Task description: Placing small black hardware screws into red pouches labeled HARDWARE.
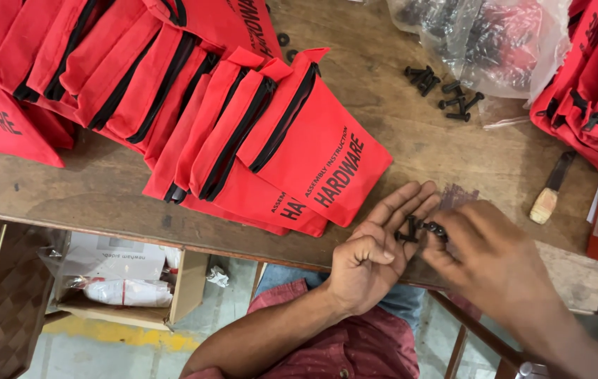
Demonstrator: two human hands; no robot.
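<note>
1. Worn wooden boards made up the workbench (102, 189), seen from the head camera looking straight down, with a concrete floor and an open cardboard box (120, 281) below its near edge.
2. Red zippered pouches (257, 140) with black lettering lay fanned in overlapping rows across the left half of the bench, and a second stack of red pouches (594, 84) sat at the far right.
3. At the top right a clear plastic bag (481, 38) of dark hardware rested on the wood, with loose black bolts (446, 91) scattered just beside it.
4. A small tool with a pale handle (544, 203) lay near the right edge.
5. The left hand (376, 249) was held palm up over the bench's near edge, fingers stretched out and thumb folded in, cradling a few black bolts in the palm (408, 231).
6. The right hand (488, 256) was turned palm down just beside it, its fingertips pinching a black bolt (438, 229) at the left hand's fingers.
</note>
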